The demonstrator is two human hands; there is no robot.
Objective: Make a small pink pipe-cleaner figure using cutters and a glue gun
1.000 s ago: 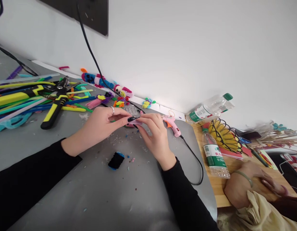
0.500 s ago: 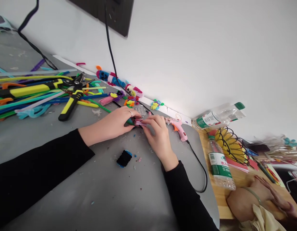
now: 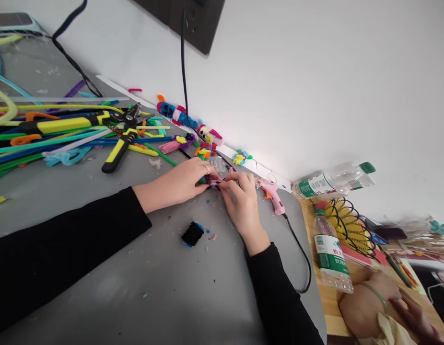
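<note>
At the desk (image 3: 153,287), our right hand (image 3: 244,206) pinched a small pink piece (image 3: 215,182); at its left side, our left hand (image 3: 184,179) curled, but its grip we could not tell.

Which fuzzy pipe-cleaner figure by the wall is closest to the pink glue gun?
The small yellow-and-blue figure with green tips: it sits farthest right of them, nearest the pink glue gun; the others lie farther left.

Two bottle caps (image 3: 367,167), one glue gun (image 3: 275,198), one cutter (image 3: 129,118).
</note>
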